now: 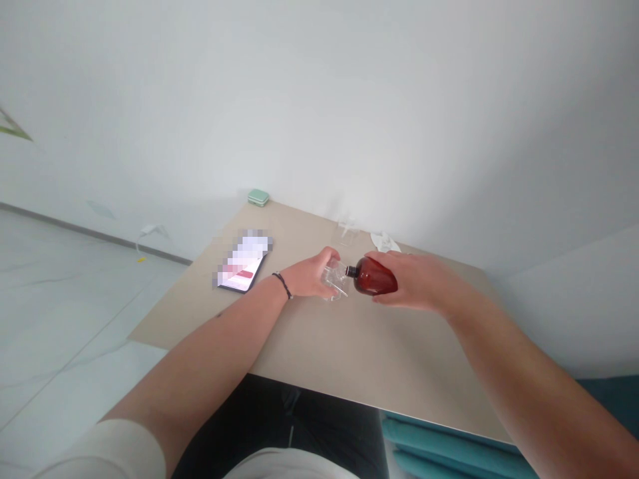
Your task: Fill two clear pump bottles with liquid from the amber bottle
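Near the middle of the table, my left hand (pixel 313 274) is closed round the side of a clear, see-through container (pixel 337 279), with a thin stick-like piece showing at it. My right hand (pixel 407 279) grips a dark red-brown bottle (pixel 372 277) that is tipped on its side. The bottle's black-ringed neck points left and is at the right edge of the container. Whether neck and container touch, and whether any liquid is flowing, I cannot tell.
A lit phone (pixel 244 263) lies on the table (pixel 319 352) left of my left hand. At the back-left corner sits a small green case (pixel 258 197). A clear plastic piece (pixel 348 231) and a crumpled white tissue (pixel 385 242) lie along the wall (pixel 349 100).
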The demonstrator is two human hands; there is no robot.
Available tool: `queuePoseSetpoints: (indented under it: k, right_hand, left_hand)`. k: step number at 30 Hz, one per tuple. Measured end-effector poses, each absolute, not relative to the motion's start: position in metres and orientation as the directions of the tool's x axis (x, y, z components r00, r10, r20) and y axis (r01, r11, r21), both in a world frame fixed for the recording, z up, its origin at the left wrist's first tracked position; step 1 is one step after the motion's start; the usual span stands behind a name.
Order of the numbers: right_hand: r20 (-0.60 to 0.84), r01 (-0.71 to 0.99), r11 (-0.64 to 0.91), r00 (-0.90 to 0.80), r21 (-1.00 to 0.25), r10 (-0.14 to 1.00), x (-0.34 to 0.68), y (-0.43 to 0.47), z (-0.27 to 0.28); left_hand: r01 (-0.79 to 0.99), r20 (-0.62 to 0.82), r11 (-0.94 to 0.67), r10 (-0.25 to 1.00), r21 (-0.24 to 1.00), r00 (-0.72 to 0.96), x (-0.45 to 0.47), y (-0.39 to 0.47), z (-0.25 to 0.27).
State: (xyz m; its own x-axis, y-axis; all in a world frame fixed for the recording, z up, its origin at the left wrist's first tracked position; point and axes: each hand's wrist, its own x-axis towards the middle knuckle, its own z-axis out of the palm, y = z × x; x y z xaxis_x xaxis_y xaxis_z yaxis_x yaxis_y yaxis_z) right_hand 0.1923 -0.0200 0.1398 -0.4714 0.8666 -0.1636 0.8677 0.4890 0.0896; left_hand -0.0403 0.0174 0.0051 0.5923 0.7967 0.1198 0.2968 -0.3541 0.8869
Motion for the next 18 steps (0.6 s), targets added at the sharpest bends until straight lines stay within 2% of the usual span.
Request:
queuePoseSetpoints:
  k: [5, 7, 9, 12, 14, 18]
  right_hand:
    - [-0.131, 0.875, 0.483, -0.483, -0.033, 0.866, 0.2, -0.018, 0.129]
    - [-0.083, 0.877, 0.455, -0.471, -0.155, 0.878, 0.207, -0.018, 0.121]
    - [0.005, 0.851, 0.405, -0.428, -0.334, 0.904, 0.216, -0.017, 0.11]
    - [0.184, 0.682, 0.343, -0.297, -0.646, 0.937, 0.23, -0.013, 0.088]
    - [0.285, 0.509, 0.342, -0.189, -0.79, 0.94, 0.234, -0.008, 0.075]
    - [0.412, 0.284, 0.397, -0.006, -0.873, 0.911, 0.23, 0.01, 0.059]
  left_hand:
    - [0.298, 0.128, -0.357, 0.803, 0.885, 0.582, -0.041, 0.018, 0.007]
    - [0.289, 0.141, -0.359, 0.809, 0.887, 0.57, -0.041, 0.019, 0.007]
    - [0.276, 0.159, -0.363, 0.814, 0.89, 0.559, -0.041, 0.02, 0.007]
    - [0.24, 0.187, -0.371, 0.811, 0.897, 0.554, -0.039, 0.022, 0.003]
    - [0.195, 0.212, -0.369, 0.811, 0.909, 0.545, -0.038, 0.024, -0.001]
    - [0.08, 0.262, -0.355, 0.805, 0.931, 0.532, -0.036, 0.026, -0.008]
